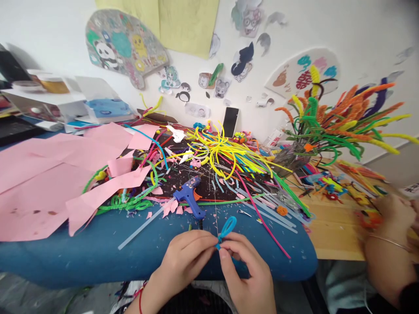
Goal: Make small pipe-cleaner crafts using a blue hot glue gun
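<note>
A blue pipe cleaner (228,225), bent into a narrow loop, stands up between my hands at the front edge of the blue table. My left hand (188,248) pinches its base from the left, fingers pressed together. From the other side my right hand (247,266) grips the twisted part between thumb and fingers. A short bit of blue shows under the right fingers; the rest is hidden. Just beyond my hands lies a blue glue gun (192,198) with an orange trigger. A pink pipe cleaner (262,213) stretches off to the right of them.
Pink paper sheets (49,174) cover the left side. A pile of yellow pipe cleaners (225,150) lies at the back, near a phone (231,122). Clear glue sticks (271,209) are scattered at right. Another person's hand (394,213) is over the wooden table (334,235), near a full vase (290,158).
</note>
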`<state>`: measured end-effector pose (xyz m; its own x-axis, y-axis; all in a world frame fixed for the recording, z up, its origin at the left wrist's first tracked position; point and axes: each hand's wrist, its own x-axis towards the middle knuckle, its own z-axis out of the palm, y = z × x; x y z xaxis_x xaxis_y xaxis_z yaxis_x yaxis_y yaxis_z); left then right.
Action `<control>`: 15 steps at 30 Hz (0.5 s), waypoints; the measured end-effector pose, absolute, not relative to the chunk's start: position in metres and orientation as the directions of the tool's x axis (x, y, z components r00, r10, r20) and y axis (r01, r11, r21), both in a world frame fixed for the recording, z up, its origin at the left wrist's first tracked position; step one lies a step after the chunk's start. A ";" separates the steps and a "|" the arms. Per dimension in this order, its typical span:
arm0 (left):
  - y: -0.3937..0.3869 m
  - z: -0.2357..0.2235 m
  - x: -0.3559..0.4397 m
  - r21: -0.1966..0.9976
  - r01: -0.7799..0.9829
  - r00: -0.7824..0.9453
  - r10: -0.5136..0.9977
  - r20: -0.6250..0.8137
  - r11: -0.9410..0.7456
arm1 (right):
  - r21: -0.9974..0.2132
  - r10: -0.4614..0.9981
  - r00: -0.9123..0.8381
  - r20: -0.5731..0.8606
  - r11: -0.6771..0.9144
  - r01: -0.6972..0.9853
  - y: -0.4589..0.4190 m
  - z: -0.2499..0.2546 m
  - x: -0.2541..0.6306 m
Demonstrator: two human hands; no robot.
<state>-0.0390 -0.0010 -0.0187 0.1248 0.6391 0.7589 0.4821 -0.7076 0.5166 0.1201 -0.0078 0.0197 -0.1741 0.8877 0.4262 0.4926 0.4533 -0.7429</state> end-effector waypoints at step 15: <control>-0.001 -0.015 -0.030 0.727 0.237 -0.059 0.737 0.673 -0.645 | -0.775 0.894 -0.163 0.418 0.445 0.449 -0.005 0.021 0.121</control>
<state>-0.0297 -0.0010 -0.0152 -0.0587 0.7370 0.6733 0.2368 -0.6449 0.7266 0.1206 -0.0050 0.0209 -0.1634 0.8935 0.4182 0.4493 0.4448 -0.7748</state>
